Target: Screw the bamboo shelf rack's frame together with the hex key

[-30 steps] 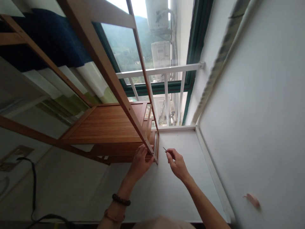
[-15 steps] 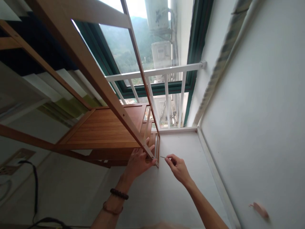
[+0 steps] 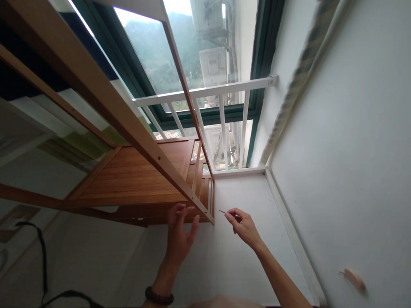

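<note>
In the head view a wooden shelf rack (image 3: 138,175) leans across the left and centre, with a slatted-looking board and a long post with small holes. My left hand (image 3: 181,231) is just in front of the post's lower end, its fingers apart and nothing held in it. Between the thumb and fingers of my right hand (image 3: 241,224) is a thin metal rod (image 3: 222,211), like the shaft of a hex key. Its tip points left at the foot of the post, a little apart from it; the other end is hidden in the fingers.
A white railing (image 3: 224,90) crosses the green-framed window (image 3: 118,47) behind the rack. A white wall (image 3: 346,149) with a pinkish hook-like piece (image 3: 353,280) rises on the right. A black cable (image 3: 43,256) hangs at lower left, and a striped curtain (image 3: 80,124) is behind the rack.
My left hand has let go of the post's lower end and drawn back down and left. My right hand has barely moved, still gripping the thin metal rod. The view has shifted slightly.
</note>
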`<state>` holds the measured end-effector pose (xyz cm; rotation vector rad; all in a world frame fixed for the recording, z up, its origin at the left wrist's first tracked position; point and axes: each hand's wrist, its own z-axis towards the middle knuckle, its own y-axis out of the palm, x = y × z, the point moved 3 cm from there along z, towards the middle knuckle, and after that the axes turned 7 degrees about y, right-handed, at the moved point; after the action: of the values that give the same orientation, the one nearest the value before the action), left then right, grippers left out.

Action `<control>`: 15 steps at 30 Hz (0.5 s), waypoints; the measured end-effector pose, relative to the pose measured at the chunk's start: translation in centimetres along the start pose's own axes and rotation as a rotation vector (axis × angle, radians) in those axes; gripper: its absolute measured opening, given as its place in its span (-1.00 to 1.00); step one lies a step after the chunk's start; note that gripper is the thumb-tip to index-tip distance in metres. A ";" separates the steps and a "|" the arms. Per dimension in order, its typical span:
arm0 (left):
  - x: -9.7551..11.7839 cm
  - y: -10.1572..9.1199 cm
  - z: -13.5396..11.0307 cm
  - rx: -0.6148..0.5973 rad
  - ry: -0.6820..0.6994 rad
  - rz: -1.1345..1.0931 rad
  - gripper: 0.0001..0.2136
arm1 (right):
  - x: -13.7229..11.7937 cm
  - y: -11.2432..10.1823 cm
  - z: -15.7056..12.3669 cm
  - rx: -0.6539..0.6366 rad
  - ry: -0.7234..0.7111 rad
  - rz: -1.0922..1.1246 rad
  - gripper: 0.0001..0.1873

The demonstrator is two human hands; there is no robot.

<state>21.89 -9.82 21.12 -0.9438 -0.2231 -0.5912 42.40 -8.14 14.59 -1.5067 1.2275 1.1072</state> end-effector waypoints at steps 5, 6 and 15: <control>-0.6 1.1 -3.3 0.012 -0.374 -0.331 -0.53 | 0.6 0.2 0.1 0.008 0.020 0.017 -0.70; -0.6 1.7 -3.5 -0.038 -0.405 -0.372 -0.42 | 0.8 0.5 0.1 -0.017 0.048 0.053 -0.70; -1.2 5.5 -2.6 -0.125 -0.341 -0.299 -0.27 | 0.0 2.1 -1.0 -0.142 0.062 0.348 -0.70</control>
<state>23.78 -9.02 15.30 -1.1402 -0.6467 -0.7218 40.39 -9.38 14.57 -1.4748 1.5208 1.4078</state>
